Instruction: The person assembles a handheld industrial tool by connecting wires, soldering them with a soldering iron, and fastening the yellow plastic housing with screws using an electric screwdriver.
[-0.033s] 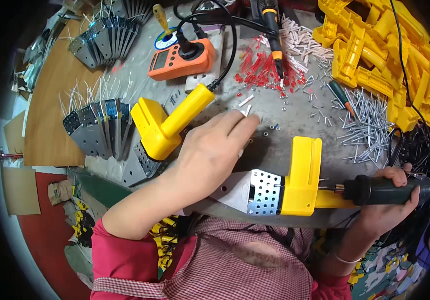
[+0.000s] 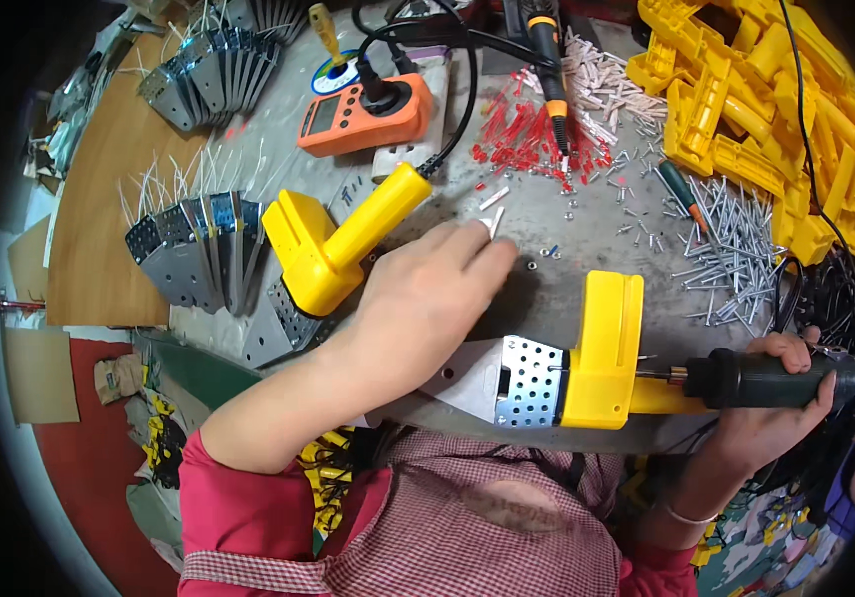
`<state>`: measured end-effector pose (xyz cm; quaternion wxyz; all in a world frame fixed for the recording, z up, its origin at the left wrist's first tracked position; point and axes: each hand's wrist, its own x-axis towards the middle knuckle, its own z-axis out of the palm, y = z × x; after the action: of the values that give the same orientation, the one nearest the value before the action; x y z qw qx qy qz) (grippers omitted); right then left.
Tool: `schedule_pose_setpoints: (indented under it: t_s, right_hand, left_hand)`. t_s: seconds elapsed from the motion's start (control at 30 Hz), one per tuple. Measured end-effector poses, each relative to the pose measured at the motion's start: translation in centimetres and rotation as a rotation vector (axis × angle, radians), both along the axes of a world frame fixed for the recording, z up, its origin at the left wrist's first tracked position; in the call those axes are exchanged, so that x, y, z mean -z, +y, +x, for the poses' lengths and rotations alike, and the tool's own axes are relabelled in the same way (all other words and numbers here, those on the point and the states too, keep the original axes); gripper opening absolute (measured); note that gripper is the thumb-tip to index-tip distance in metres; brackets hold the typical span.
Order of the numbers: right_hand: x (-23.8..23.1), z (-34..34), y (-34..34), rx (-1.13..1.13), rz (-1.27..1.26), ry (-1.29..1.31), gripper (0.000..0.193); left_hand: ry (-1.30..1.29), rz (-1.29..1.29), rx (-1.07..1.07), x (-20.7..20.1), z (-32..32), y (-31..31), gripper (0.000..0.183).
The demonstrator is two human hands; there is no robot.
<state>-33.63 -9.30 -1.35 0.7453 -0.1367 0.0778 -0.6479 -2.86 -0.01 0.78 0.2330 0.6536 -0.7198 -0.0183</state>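
Observation:
My right hand [image 2: 791,383] is wrapped round a dark electric screwdriver [image 2: 771,378]. The screwdriver's bit points left at the yellow plastic handle housing [image 2: 602,348], by a screw on its side. That housing is joined to a perforated metal plate [image 2: 530,383] and a grey flat blade-like plate [image 2: 472,373], partly behind my left forearm. Over the middle of the table, my left hand [image 2: 427,289] reaches down with bent fingers drawn together near the tabletop. A small white sleeve [image 2: 497,221] lies right by its fingertips. What the fingers pinch, if anything, is hidden.
Another yellow-handled tool [image 2: 318,264] lies left, corded near an orange meter [image 2: 368,114]. Metal plates with white wires [image 2: 199,254] stand further left. Long screws [image 2: 731,244], red sleeves [image 2: 522,134], white sleeves [image 2: 597,85] and yellow housings [image 2: 796,129] are piled right and back.

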Motion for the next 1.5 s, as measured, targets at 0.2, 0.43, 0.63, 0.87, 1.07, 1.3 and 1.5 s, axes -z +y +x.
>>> schedule_pose_setpoints:
  t_s: [0.2, 0.43, 0.63, 0.87, 1.07, 1.3, 1.5]
  right_hand:
    - [-0.3, 0.2, -0.1, 0.003, 0.007, 0.046, 0.041]
    - [-0.6, 0.7, -0.1, 0.035, 0.014, 0.098, 0.039]
    - [-0.4, 0.8, 0.0, 0.013, 0.031, 0.082, 0.037]
    - [-0.1, 1.1, 0.0, -0.018, 0.054, 0.026, 0.031]
    - [-0.6, 1.2, -0.1, -0.046, 0.052, 0.056, 0.032]
    - [-0.7, 1.2, -0.3, -0.070, 0.104, 0.061, 0.031]
    - [-0.6, 1.4, -0.4, -0.061, 0.131, 0.089, 0.031]
  left_hand:
    - [-0.660, 0.229, 0.234, -0.4, -1.7, -0.4, 0.015]
    - [0.012, 0.041, 0.161, -0.1, -1.0, 1.1, 0.016]
    - [0.526, -0.036, 0.026, 2.7, -3.8, 3.8, 0.022]
    - [0.498, -0.200, 0.081, 3.9, -4.1, 3.8, 0.021]
    - [0.531, -0.152, 0.045, 3.6, -4.1, 4.1, 0.019]
    - [0.642, -0.051, 0.087, 3.5, -3.2, 3.8, 0.018]
    - [0.616, -0.052, 0.138, 3.7, -3.3, 3.6, 0.016]
